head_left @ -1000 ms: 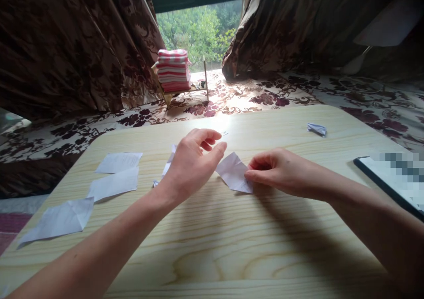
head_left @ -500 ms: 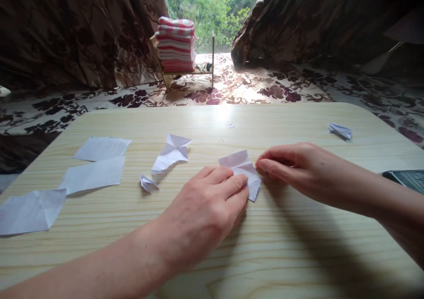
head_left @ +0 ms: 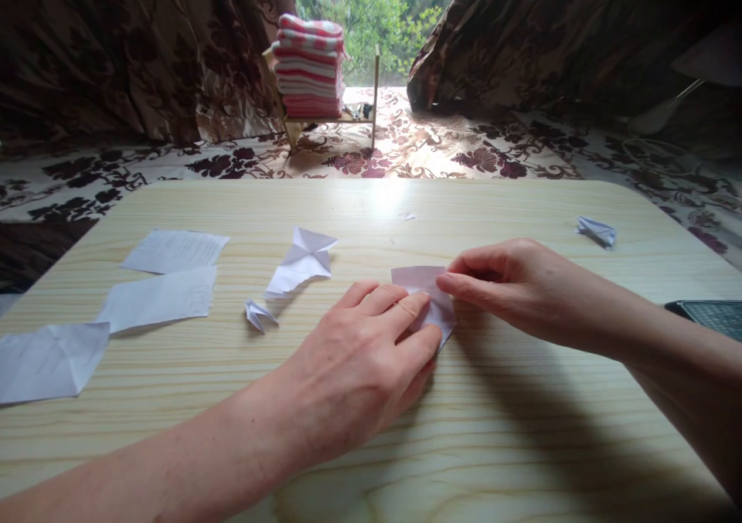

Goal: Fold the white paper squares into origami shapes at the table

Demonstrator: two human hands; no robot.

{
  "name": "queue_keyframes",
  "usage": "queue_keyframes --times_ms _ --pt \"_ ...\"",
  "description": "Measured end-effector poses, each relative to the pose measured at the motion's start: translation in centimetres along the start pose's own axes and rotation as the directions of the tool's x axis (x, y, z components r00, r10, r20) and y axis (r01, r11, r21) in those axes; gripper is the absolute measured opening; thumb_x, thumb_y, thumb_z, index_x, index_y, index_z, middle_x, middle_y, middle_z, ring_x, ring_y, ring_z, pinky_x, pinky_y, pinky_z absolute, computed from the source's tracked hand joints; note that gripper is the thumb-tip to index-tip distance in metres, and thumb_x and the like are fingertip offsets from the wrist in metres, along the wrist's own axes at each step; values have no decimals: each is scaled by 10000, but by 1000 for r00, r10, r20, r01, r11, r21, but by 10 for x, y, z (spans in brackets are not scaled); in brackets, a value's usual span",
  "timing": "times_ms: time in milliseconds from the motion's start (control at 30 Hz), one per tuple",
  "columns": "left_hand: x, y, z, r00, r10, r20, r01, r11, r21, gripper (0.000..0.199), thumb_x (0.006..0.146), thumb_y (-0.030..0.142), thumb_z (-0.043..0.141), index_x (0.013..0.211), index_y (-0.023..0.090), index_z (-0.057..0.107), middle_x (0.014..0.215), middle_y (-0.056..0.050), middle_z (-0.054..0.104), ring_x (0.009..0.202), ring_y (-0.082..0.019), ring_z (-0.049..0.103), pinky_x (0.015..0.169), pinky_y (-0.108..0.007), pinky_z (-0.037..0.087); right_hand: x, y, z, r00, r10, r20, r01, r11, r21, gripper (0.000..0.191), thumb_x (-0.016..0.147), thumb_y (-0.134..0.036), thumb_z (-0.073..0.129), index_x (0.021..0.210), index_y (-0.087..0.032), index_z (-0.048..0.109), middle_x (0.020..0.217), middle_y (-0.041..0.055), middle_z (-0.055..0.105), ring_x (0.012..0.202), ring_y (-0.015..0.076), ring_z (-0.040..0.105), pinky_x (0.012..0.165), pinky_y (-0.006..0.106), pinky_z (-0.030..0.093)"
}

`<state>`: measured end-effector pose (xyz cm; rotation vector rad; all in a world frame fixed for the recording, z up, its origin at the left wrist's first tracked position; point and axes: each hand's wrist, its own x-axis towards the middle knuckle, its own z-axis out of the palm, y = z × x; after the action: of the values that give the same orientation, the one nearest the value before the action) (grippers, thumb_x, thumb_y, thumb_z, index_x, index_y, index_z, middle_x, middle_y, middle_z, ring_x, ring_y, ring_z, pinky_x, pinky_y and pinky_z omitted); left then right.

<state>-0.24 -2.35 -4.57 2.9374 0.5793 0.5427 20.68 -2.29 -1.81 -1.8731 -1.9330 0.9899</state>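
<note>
A small piece of white paper [head_left: 418, 277] with folds lies on the table in front of me. My left hand [head_left: 374, 353] rests over its near left part, fingers stretched out and pressing it down, with a gap between two of them; the thumb is hidden. At the paper's upper right edge, my right hand [head_left: 498, 280] pinches it between thumb and forefinger. To the left lie a creased white sheet with a torn edge [head_left: 304, 264] and a tiny folded paper piece [head_left: 259, 316].
Several loose paper sheets [head_left: 159, 297] lie at the table's left. A folded paper piece [head_left: 597, 232] sits far right, small scraps [head_left: 407, 215] at the back, a dark object [head_left: 710, 316] at the right edge. Behind stands a small rack with stacked pink-and-white cloths [head_left: 310, 67].
My right hand has moved slightly left and up onto the paper's corner and now pinches it. The paper has turned a little, and my left hand's fingers have spread apart.
</note>
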Motion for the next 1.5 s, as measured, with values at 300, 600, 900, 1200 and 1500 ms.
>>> queue_keyframes --times_ms 300,600,900,1200,1500 --pt "2 3 0 998 -56 17 55 998 8 286 953 225 423 1054 148 680 1044 -107 671 983 -258 571 865 -430 468 -1 -3 3 999 -27 42 28 999 -16 379 776 -486 478 539 -190 476 561 -25 378 532 103 340 469 246 257" --pt "0 2 0 999 -34 -2 34 999 28 299 953 224 427 1100 132 670 1099 -121 662 1020 -274 560 890 -441 455 -3 -5 2 997 -58 60 60 998 -33 340 774 -436 519 550 -181 524 541 -27 410 528 105 350 464 240 265" --pt "1 3 0 1000 -14 -18 14 999 36 293 950 210 421 1077 116 668 1082 -116 675 999 -261 573 889 -438 451 -7 -5 5 997 -41 59 42 999 -9 202 750 -354 585 668 -184 655 600 -20 546 579 121 449 509 239 332" --pt "-1 3 1 1000 -8 -25 9 999 37 309 955 214 422 1123 103 656 1155 -107 676 1038 -263 578 908 -435 449 -7 -3 7 998 -57 26 58 997 -48 223 769 -378 581 655 -189 615 588 -25 545 567 119 447 517 245 321" --pt "0 3 0 999 14 -31 -12 999 53 302 957 218 429 1109 110 667 1134 -103 699 1015 -264 587 904 -456 444 -5 -5 2 997 -81 11 81 994 -68 257 784 -379 522 681 -184 655 599 0 587 573 138 472 513 248 330"
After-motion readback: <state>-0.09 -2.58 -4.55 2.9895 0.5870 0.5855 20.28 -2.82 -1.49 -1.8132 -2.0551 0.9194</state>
